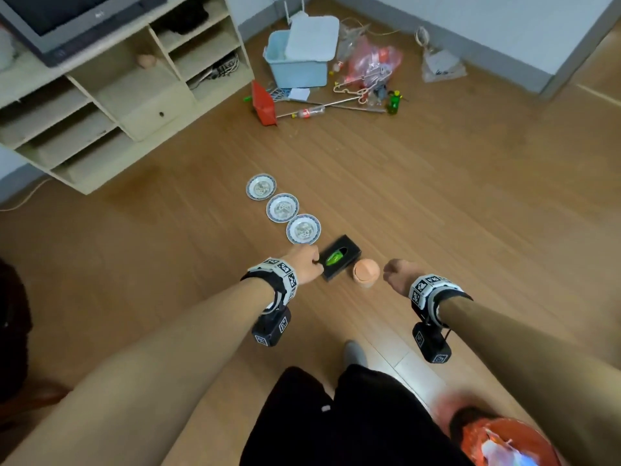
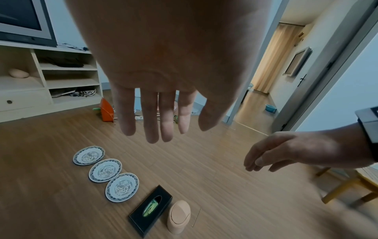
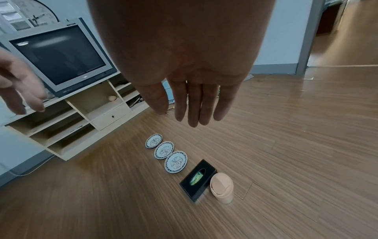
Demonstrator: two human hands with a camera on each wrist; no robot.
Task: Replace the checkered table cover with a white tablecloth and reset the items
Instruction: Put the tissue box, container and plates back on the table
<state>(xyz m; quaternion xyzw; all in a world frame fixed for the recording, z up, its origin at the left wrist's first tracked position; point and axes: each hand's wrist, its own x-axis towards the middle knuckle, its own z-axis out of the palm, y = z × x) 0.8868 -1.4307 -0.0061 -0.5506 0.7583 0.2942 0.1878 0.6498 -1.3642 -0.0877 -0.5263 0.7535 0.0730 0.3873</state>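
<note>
Three blue-rimmed plates (image 1: 283, 208) (image 2: 105, 170) (image 3: 164, 150) lie in a diagonal row on the wooden floor. Beside the nearest one sits a black tissue box (image 1: 340, 257) (image 2: 151, 208) (image 3: 198, 180) with green showing in its slot. A small peach lidded bin (image 1: 366, 272) (image 2: 179, 216) (image 3: 222, 187) stands right of the box. My left hand (image 1: 305, 264) (image 2: 161, 113) hovers above the box's left end, fingers straight, holding nothing. My right hand (image 1: 400, 274) (image 3: 194, 103) hangs right of the bin, fingers straight and empty. No table or cloth is in view.
A cream shelf unit (image 1: 111, 95) with a grey television (image 1: 67, 21) stands at the back left. Clutter lies near the far wall: a blue tub (image 1: 295, 65), a red dustpan (image 1: 263, 104), hangers and bags. A wooden stool (image 2: 351, 182) is at the right; a red bag (image 1: 507, 442) sits by my legs.
</note>
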